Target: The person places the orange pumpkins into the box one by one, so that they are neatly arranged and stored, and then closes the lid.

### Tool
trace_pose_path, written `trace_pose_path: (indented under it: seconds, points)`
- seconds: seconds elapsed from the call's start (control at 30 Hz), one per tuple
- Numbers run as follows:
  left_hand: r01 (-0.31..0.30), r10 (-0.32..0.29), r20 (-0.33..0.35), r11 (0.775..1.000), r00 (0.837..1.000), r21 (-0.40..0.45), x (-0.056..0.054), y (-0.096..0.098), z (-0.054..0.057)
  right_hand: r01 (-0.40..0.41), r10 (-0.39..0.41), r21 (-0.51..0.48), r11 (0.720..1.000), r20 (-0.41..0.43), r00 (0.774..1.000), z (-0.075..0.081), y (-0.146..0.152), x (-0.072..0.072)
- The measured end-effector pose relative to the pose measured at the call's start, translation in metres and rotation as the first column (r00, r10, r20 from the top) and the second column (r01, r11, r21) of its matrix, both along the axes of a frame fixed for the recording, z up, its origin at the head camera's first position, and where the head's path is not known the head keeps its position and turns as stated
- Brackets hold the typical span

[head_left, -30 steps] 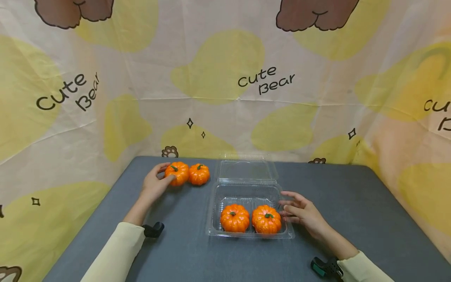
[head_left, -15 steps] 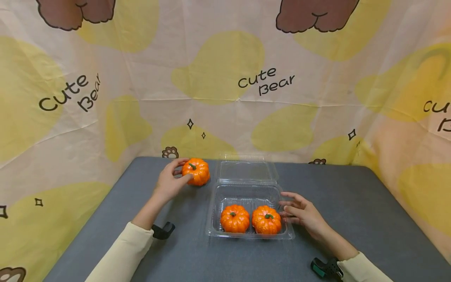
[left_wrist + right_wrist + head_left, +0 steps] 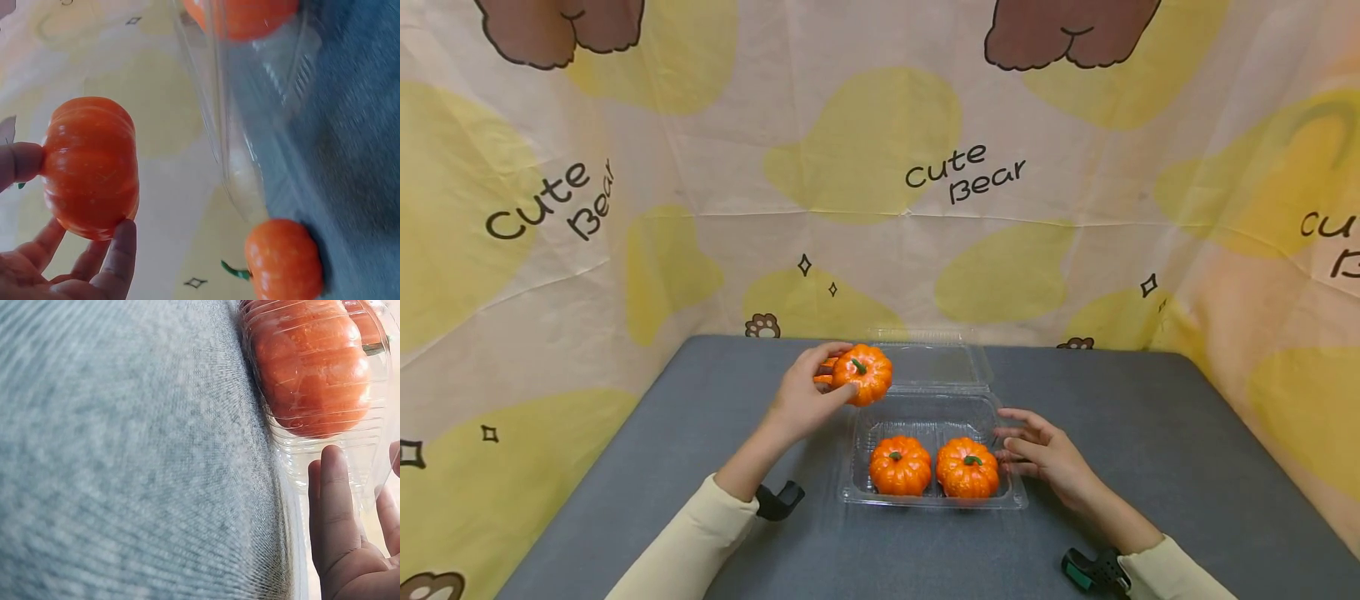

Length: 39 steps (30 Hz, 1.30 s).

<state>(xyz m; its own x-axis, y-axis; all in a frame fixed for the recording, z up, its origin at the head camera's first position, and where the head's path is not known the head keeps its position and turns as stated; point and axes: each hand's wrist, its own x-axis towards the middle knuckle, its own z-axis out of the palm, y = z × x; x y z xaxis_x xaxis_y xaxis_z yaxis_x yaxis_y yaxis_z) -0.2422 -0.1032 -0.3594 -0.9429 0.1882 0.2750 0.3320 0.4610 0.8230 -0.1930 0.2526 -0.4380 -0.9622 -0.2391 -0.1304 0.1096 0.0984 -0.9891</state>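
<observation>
At left hand: grips held pumpkin between thumb and fingers, raised above table, near the rear left corner of clear container. At right hand: grasps nothing; extends fingers beside the container's right wall, touching or just apart, impossible to tell which.

Change within the last second: shifts held pumpkin rightward from the table's rear left, past table pumpkin, now mostly hidden behind left hand in the head view. Likely meaning: carrying in progress, with release not yet done.

Inside container, front half: left boxed pumpkin and right boxed pumpkin, side by side, stems upward. Behind: unfolded lid.

Count: four pumpkins (one gripped, two boxed, one on table); one container, with one lid; two hands; beyond, one printed backdrop.
</observation>
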Motion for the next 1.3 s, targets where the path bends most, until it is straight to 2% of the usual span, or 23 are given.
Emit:
trace_pose_path:
  seconds: [0.4, 0.6, 0.8, 1.03, 1.3]
  points:
    - [0.107, -0.106, 0.017, 0.994, 0.994, -0.016, 0.006, 0.032, -0.005, -0.002, 0.002, -0.002, 1.0, -0.002, 1.0, -0.001, 0.0, 0.0]
    - [0.145, -0.146, -0.007, 0.988, 0.989, -0.059, 0.003, 0.045, -0.01, -0.01, 0.009, -0.01, 1.0, -0.009, 1.0, -0.001, 0.001, 0.0]
    - [0.19, -0.189, 0.023, 0.974, 0.982, -0.12, 0.003, 0.056, -0.011, -0.009, 0.009, -0.005, 1.0, -0.007, 1.0, -0.001, 0.001, 0.0]
    - [0.213, -0.208, 0.052, 0.97, 0.977, -0.117, 0.006, 0.06, -0.011, 0.001, -0.001, -0.006, 1.0, 0.0, 1.0, 0.001, 0.0, 0.0]
    - [0.221, -0.213, 0.074, 0.969, 0.974, -0.111, 0.011, 0.067, -0.021, -0.005, 0.004, -0.008, 1.0, -0.005, 1.0, 0.0, 0.0, 0.001]
